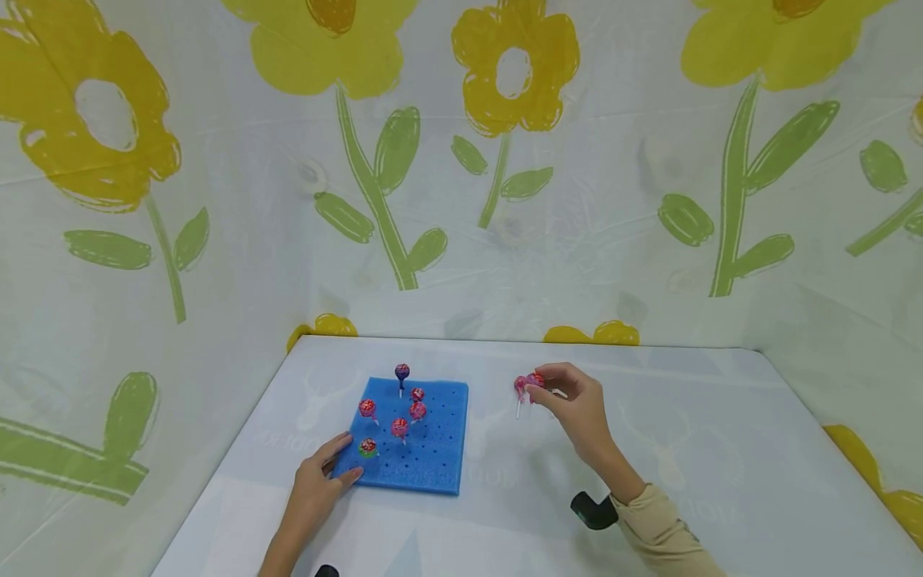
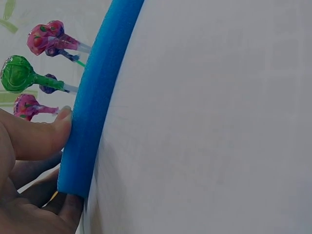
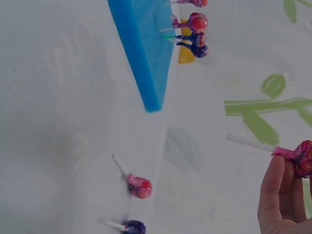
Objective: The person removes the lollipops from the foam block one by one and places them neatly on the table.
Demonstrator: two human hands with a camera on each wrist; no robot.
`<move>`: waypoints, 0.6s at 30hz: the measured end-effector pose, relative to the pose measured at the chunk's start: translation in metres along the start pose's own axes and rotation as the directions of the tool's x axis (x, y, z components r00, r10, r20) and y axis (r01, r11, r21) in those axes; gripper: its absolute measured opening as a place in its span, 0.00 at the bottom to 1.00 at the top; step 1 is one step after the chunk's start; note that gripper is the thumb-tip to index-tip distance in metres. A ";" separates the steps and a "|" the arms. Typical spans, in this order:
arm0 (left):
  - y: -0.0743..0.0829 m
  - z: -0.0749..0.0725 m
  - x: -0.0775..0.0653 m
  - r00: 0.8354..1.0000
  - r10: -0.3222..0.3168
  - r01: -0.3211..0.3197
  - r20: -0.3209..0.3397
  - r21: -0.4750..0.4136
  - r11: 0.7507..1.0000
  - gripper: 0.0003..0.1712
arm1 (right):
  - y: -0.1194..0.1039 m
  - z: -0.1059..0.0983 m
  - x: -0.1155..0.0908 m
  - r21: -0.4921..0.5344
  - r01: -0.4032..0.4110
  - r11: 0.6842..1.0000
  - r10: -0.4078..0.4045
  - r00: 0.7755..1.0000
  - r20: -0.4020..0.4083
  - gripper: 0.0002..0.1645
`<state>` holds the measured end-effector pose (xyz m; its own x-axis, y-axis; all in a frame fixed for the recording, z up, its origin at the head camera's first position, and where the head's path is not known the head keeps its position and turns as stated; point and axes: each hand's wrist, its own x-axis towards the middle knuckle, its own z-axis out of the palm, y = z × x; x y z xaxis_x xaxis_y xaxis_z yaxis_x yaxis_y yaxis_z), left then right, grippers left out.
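Observation:
A blue foam board (image 1: pixel 433 461) dotted with small holes lies on the table, several wrapped lollipops (image 1: pixel 400 427) standing in it. My left hand (image 1: pixel 315 485) grips its near-left corner; in the left wrist view the thumb (image 2: pixel 46 139) presses the top face and fingers reach round the edge. Close to that thumb stands a green lollipop (image 2: pixel 18 74). Right of the board, my right hand (image 1: pixel 582 405) pinches a pink-wrapped lollipop (image 3: pixel 303 158) near its head, white stick pointing down. In the right wrist view a pink lollipop (image 3: pixel 140 186) and a purple lollipop (image 3: pixel 134 227) lie on the table.
The white table (image 1: pixel 721 449) reaches back to a flower-printed cloth wall (image 1: pixel 577 264). A black curved piece (image 1: pixel 594 511) shows beside the right sleeve. One dark purple lollipop (image 1: pixel 401 372) stands at the board's far edge.

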<state>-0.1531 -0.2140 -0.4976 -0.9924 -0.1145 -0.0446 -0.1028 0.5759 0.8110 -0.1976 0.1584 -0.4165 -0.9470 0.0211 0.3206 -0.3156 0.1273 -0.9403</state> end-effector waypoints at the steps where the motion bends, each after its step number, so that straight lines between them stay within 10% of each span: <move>1: 0.000 0.000 0.000 1.000 0.000 0.000 -0.001 -0.002 1.000 0.33 | 0.000 -0.002 0.001 -0.001 -0.002 1.000 0.002 1.000 -0.005 0.18; 18: 0.004 0.001 0.000 1.000 -0.012 0.012 -0.016 0.007 1.000 0.33 | 0.006 -0.030 0.008 -0.099 -0.058 0.993 0.051 0.997 -0.065 0.21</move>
<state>-0.1540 -0.2110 -0.4946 -0.9900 -0.1341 -0.0447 -0.1151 0.5805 0.8061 -0.2057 0.1886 -0.4158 -0.9559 0.0924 0.2788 -0.2530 0.2233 -0.9414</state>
